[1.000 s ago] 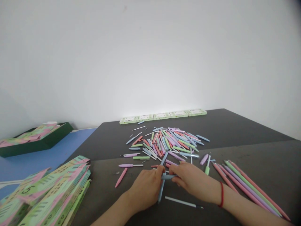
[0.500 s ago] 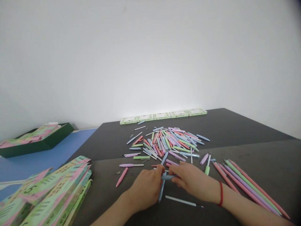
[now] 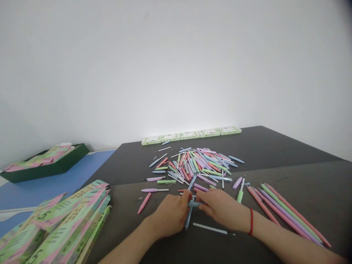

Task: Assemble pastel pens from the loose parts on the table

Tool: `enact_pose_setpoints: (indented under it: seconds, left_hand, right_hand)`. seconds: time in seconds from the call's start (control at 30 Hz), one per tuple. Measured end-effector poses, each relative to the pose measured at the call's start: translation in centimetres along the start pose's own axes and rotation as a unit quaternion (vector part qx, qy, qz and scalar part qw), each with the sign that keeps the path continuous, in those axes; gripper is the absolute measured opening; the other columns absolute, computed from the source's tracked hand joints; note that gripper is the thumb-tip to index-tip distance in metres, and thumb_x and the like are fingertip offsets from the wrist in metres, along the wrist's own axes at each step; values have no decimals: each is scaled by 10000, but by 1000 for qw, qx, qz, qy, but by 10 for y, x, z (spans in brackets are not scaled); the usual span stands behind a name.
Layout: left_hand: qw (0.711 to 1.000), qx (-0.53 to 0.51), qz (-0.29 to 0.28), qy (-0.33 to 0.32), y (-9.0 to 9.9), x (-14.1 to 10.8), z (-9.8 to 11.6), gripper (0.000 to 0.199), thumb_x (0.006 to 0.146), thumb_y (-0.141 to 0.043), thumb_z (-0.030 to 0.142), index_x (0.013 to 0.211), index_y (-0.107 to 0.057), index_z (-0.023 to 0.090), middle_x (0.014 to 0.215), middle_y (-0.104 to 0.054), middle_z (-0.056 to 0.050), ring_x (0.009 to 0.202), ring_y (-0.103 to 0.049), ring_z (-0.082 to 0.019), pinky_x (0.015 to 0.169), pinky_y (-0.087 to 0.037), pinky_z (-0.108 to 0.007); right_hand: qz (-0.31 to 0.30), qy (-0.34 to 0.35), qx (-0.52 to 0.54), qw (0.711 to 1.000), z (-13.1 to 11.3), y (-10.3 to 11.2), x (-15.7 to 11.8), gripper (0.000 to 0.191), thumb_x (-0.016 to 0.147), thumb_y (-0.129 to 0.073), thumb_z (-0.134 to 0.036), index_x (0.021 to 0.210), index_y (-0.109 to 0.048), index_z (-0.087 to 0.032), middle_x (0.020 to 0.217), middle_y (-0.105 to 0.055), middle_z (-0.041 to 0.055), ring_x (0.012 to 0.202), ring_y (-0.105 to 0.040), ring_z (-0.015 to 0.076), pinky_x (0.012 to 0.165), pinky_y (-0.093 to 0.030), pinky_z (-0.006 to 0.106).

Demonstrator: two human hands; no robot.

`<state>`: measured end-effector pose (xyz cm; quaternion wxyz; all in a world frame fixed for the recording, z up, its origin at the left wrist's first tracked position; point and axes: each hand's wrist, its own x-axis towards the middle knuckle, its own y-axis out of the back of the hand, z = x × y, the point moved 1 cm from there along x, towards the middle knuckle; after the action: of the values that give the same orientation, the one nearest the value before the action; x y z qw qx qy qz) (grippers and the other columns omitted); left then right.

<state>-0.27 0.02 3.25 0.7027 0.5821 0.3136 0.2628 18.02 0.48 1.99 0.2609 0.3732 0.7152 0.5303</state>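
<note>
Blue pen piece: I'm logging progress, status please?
Left hand, right hand closed on blue pen piece. Loose white refill close by. Pen pile beyond.

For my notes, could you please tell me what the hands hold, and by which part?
The left hand and right hand grip a blue pen piece on either side of its visible middle; its ends are hidden.

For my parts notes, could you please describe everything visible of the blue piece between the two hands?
The blue piece is slim, plain and plastic-looking, held roughly crosswise above the dark table. The left hand and right hand pinch its opposite ends, so its full length is hidden. Close by is a slanted blue pen part; whether the two touch is unclear.
</note>
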Motion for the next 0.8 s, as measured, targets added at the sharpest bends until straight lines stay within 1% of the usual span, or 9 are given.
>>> enact_pose_setpoints:
  seconds: [0.1, 0.23, 0.37, 0.43, 0.53, 0.63, 0.73, 0.8]
  left_hand:
    - [1000, 9, -4, -1, 0, -1, 0, 196, 879, -390, 144, 1065, -347, 188, 934, -653, -83, 814, -644, -245, 688, -483, -333]
    - [1000, -13, 9, 2, 2, -3, 0, 163, 913, -372, 171, 1072, -343, 192, 940, -652, -78, 821, -645, -234, 698, -480, -324]
    - [999, -36, 9, 3, 4, -5, 0, 144, 925, -363, 179, 1067, -349, 199, 960, -656, -70, 858, -645, -223, 728, -473, -312]
    - [999, -41, 11, 3, 6, -6, 1, 154, 918, -363, 169, 1068, -348, 200, 968, -656, -68, 865, -643, -223, 727, -469, -309]
    - [998, -50, 24, 10, 11, -7, 1, 208, 890, -372, 130, 1084, -339, 198, 974, -651, -66, 876, -640, -219, 734, -461, -305]
    - [999, -36, 31, 18, 14, -8, 1, 265, 857, -395, 100, 1097, -343, 199, 959, -654, -60, 866, -640, -226, 712, -449, -306]
    - [999, -18, 43, 8, 14, -7, -1, 218, 885, -407, 159, 1092, -364, 211, 963, -660, -53, 839, -638, -232, 663, -428, -300]
    - [999, -9, 50, 2, 11, -4, -3, 126, 924, -384, 228, 1049, -399, 219, 935, -666, -43, 812, -638, -233, 631, -410, -294]
  right_hand:
    - [5, 13, -26, 1000, -2, 1, -1, 55, 878, -505, -234, 896, -546, -203, 808, -662, 42, 763, -600, 214, 587, -291, 263]
    - [30, 45, -50, 997, -5, 6, -1, 82, 890, -486, -237, 922, -551, -199, 820, -662, 53, 796, -588, 227, 616, -312, 276]
    - [34, 79, -74, 994, -7, 8, 1, 75, 884, -504, -227, 912, -561, -186, 840, -666, 60, 791, -581, 217, 667, -335, 287]
    - [40, 80, -68, 994, -5, 7, 2, 83, 888, -504, -230, 906, -572, -185, 839, -670, 60, 788, -586, 211, 684, -342, 288]
    - [55, 42, -19, 997, 0, 4, 4, 107, 887, -516, -255, 929, -599, -201, 829, -682, 48, 790, -602, 204, 671, -351, 273]
    - [49, 9, 73, 996, 8, 0, 6, 120, 864, -551, -265, 948, -630, -233, 799, -693, 11, 742, -616, 179, 632, -357, 243]
    - [38, 10, 163, 986, 11, -3, 8, 134, 862, -551, -269, 949, -651, -247, 764, -691, -11, 688, -613, 151, 614, -363, 222]
    - [45, 6, 190, 981, 10, -4, 9, 128, 859, -548, -269, 925, -654, -238, 740, -680, -13, 665, -602, 145, 601, -359, 219]
